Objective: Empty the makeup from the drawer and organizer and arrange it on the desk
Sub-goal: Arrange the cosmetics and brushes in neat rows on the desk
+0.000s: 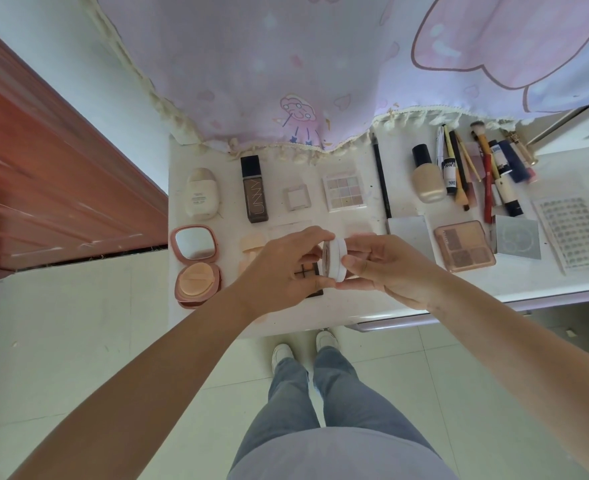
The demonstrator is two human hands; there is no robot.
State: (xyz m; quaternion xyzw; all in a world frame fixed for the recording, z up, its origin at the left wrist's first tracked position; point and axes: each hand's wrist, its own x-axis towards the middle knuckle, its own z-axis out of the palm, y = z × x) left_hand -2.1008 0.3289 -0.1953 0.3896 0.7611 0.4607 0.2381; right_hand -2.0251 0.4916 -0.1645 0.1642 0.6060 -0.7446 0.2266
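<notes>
Got the little white compact (335, 259) pinched between my left hand (282, 268) and right hand (386, 268), tipped on edge above the table's (459, 289) near side; pink powder case (196, 268) lies open far left.

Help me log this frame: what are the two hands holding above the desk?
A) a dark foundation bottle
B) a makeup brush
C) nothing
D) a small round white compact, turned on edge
D: the left hand and right hand both grip the small round white compact on edge between them.
</notes>
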